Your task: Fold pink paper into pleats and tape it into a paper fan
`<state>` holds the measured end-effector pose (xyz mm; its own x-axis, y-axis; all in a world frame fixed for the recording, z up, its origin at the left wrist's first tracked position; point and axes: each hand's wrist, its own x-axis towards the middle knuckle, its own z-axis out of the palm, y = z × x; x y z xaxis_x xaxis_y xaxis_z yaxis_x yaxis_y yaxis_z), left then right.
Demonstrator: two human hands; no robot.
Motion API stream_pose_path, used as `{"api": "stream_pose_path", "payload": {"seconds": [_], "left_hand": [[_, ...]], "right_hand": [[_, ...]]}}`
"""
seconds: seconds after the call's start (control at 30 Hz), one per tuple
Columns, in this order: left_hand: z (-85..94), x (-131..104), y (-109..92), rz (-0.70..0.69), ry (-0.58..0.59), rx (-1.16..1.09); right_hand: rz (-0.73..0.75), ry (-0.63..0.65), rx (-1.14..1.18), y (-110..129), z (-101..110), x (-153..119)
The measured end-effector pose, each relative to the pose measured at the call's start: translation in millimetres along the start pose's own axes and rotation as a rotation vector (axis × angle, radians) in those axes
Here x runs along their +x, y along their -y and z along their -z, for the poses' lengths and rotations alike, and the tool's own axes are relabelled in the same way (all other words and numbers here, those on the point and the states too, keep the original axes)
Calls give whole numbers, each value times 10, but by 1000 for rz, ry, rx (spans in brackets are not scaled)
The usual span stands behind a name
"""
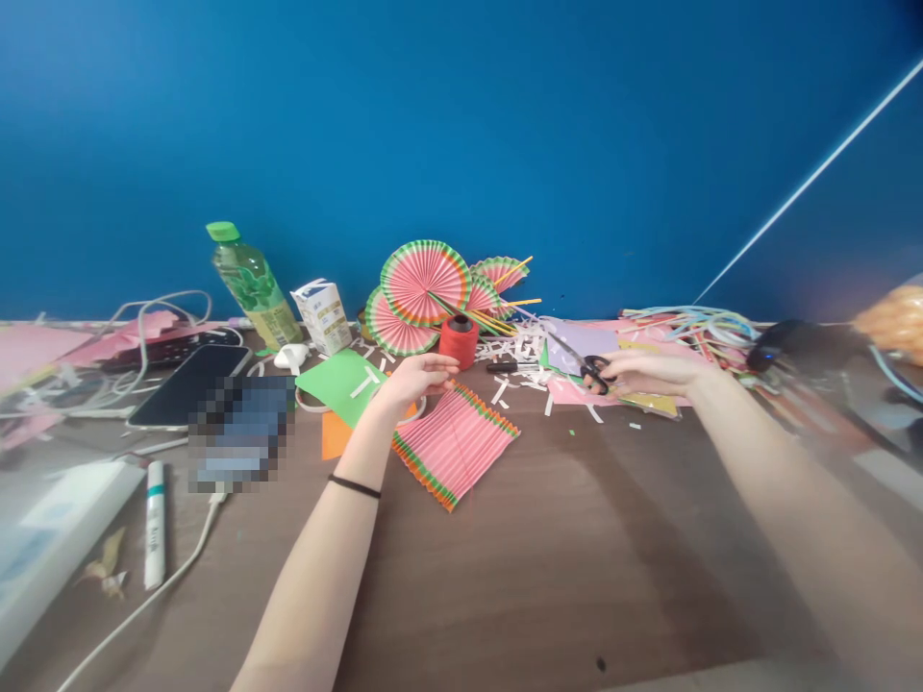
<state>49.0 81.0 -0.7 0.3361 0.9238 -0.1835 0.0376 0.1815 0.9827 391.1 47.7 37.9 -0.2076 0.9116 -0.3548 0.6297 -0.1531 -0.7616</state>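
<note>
My left hand (422,378) has its thumb and fingers pinched together beside a spool of red thread (460,343). A fine red thread (460,444) runs from about those fingertips down over a pleated pink paper (461,447), which lies flat with green and orange edges. The pinch itself is too small to see clearly. My right hand (624,370) grips black-handled scissors (595,375) above the paper scraps, their blades pointing up and left. Behind the spool, round watermelon-coloured paper fans (425,284) lean near the wall.
Green paper (342,384) and orange paper (336,437) lie by my left wrist. White paper strips (515,351) and a black pen (511,367) are behind the pleated paper. A green-capped bottle (252,288), small carton (322,315), phone (191,384) and marker (155,524) are left.
</note>
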Motion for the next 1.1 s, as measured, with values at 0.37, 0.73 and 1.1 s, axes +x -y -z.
{"api": "stream_pose_path", "payload": {"seconds": [0.37, 0.73, 1.1], "left_hand": [[80, 21, 3, -27, -60, 5], [172, 17, 39, -25, -2, -27], [189, 40, 67, 7, 136, -149]], "right_hand": [[120, -1, 447, 326, 68, -150], [164, 321, 125, 537, -623, 444], [302, 529, 263, 483, -885, 700]]}}
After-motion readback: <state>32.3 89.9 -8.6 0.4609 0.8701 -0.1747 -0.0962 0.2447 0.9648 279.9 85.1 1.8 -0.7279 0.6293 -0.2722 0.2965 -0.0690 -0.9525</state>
